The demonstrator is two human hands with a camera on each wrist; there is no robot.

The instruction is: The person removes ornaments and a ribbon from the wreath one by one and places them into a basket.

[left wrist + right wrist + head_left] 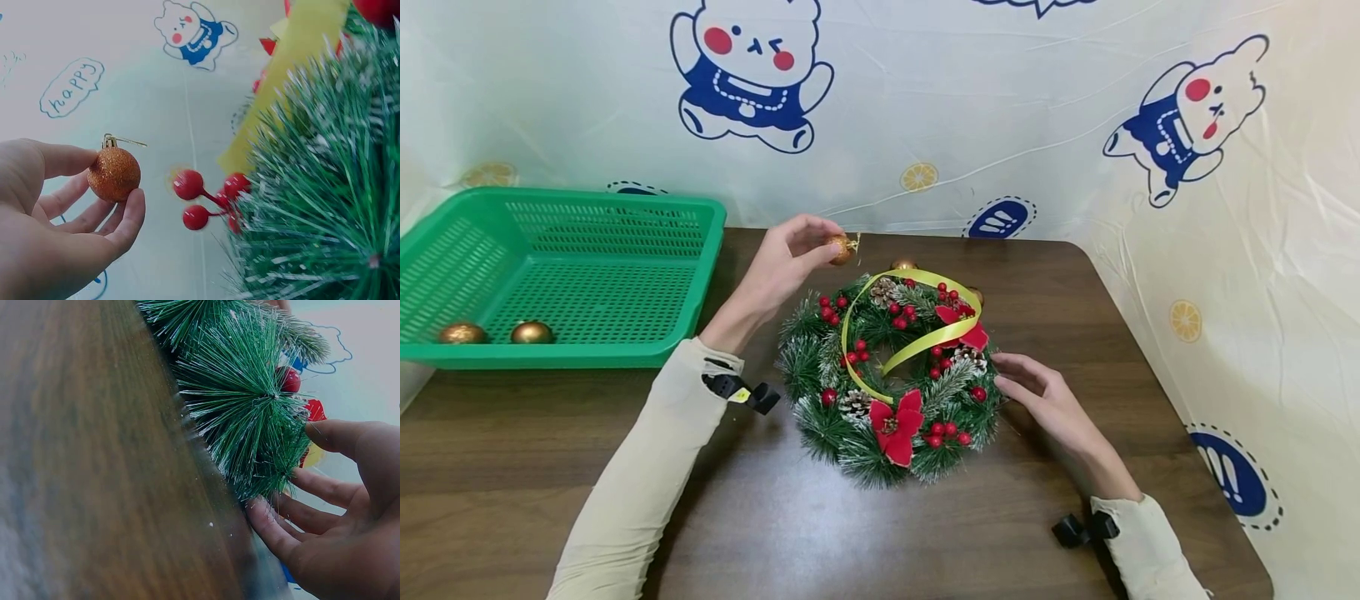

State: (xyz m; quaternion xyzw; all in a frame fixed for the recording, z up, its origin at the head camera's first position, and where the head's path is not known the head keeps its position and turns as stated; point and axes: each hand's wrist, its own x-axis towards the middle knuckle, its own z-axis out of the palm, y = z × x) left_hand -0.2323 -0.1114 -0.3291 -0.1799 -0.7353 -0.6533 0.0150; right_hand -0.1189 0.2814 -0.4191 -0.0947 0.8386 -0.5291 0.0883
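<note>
My left hand (786, 254) pinches a copper-gold glitter bauble (114, 175) between thumb and fingers, above the far left side of the wreath. A gold cap and a thin loop top the bauble. The green Christmas wreath (823, 425) lies on the table, with red berries, pinecones and red poinsettias (897, 427). A yellow ribbon (936, 337) loops over its middle. At the wreath's right edge, my right hand (1048, 408) touches the needles with thumb and fingers spread apart. Behind the wreath, a gold bauble (904, 264) and another bauble (977, 295) are partly hidden.
A green plastic basket (700, 283) stands at the left of the wooden table (925, 542), with two gold baubles (532, 332) inside near its front wall. A pale cartoon-print sheet (880, 100) hangs behind the table and along its right side.
</note>
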